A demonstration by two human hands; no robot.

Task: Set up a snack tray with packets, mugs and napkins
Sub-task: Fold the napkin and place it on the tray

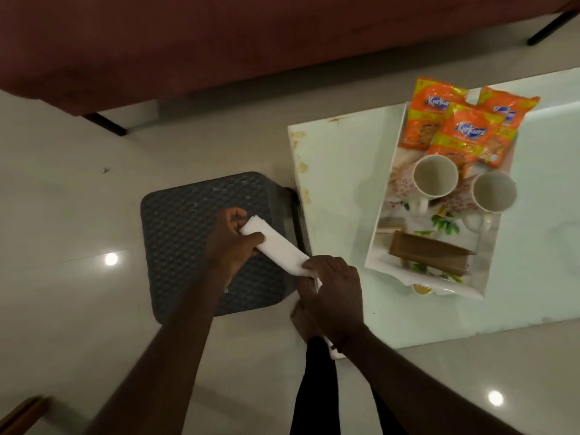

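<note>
A folded white napkin (276, 248) is stretched between my two hands above a dark stool. My left hand (230, 243) pinches its far end and my right hand (331, 288) grips its near end. To the right, a white tray (381, 227) lies on the pale table (339, 171). Three orange snack packets (459, 131) are piled at the tray's far end. Two white mugs (434, 177) (494, 191) stand upright in its middle. A brown napkin holder (430, 255) sits at the tray's near end.
The dark woven stool (185, 233) stands on the glossy floor, touching the table's left edge. A maroon sofa (219, 42) on thin black legs fills the far side. My dark-clad leg (314, 387) shows below my right hand.
</note>
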